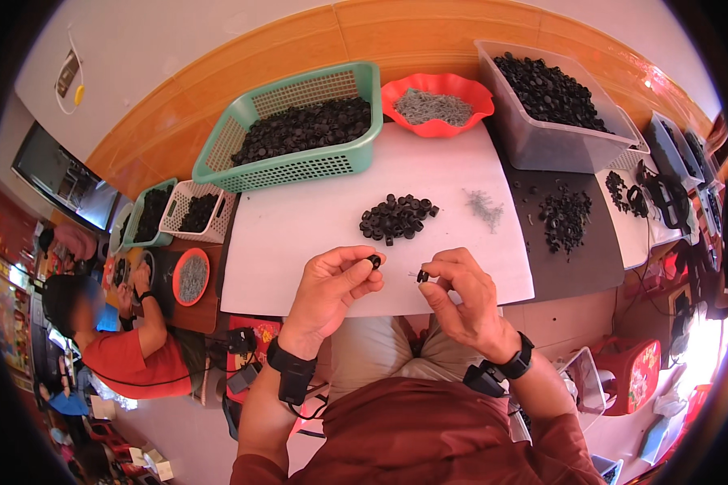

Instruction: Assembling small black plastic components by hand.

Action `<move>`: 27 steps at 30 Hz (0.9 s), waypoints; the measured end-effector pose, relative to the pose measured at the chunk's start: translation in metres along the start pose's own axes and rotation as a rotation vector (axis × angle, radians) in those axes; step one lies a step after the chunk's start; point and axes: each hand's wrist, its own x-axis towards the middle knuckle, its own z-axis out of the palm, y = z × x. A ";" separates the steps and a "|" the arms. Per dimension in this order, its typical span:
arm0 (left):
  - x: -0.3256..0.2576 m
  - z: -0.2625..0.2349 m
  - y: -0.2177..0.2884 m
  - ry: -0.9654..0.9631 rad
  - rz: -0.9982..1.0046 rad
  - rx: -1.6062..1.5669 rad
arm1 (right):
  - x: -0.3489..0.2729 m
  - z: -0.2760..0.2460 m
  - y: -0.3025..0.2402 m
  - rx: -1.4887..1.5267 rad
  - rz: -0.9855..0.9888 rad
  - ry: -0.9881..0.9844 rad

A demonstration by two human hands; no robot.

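The left hand (332, 287) is pinching a black ring-like cap (374, 261) between thumb and forefinger, while the right hand (471, 303) is gripping a small black piece (422, 276) in its fingertips. Across a narrow gap, that piece is sitting between three and four o'clock from the cap, and what seems a thin metal shank is pointing from it toward nine, its long axis running roughly crosswise. The pile of black caps (396, 220) is lying toward one o'clock from the left fingertips, the nearer hand.
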 end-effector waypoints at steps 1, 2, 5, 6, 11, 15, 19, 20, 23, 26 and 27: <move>0.000 -0.001 -0.002 -0.011 -0.017 -0.076 | 0.000 0.001 0.000 -0.002 0.002 0.002; 0.000 -0.001 -0.004 -0.022 -0.035 -0.153 | 0.001 0.002 0.000 -0.003 -0.012 0.003; -0.001 0.001 -0.009 -0.056 -0.060 -0.258 | 0.004 0.005 -0.003 0.005 -0.026 -0.003; -0.002 0.001 -0.011 -0.057 -0.061 -0.258 | 0.005 0.006 -0.003 0.015 -0.029 -0.010; -0.003 0.002 -0.016 -0.092 -0.092 -0.370 | 0.009 0.010 -0.004 0.008 -0.039 -0.023; -0.003 0.004 -0.019 -0.093 -0.097 -0.367 | 0.010 0.013 -0.004 0.003 -0.007 -0.039; -0.004 0.005 -0.020 -0.107 -0.099 -0.375 | 0.011 0.016 -0.005 0.003 0.004 -0.044; -0.004 0.006 -0.020 -0.112 -0.099 -0.380 | 0.011 0.016 -0.005 -0.002 0.014 -0.051; -0.005 0.005 -0.021 -0.120 -0.103 -0.377 | 0.011 0.016 -0.005 -0.010 0.019 -0.062; -0.005 0.005 -0.022 -0.119 -0.101 -0.371 | 0.010 0.017 -0.004 -0.021 0.011 -0.071; -0.005 0.006 -0.023 -0.118 -0.101 -0.371 | 0.010 0.017 -0.004 -0.029 0.007 -0.076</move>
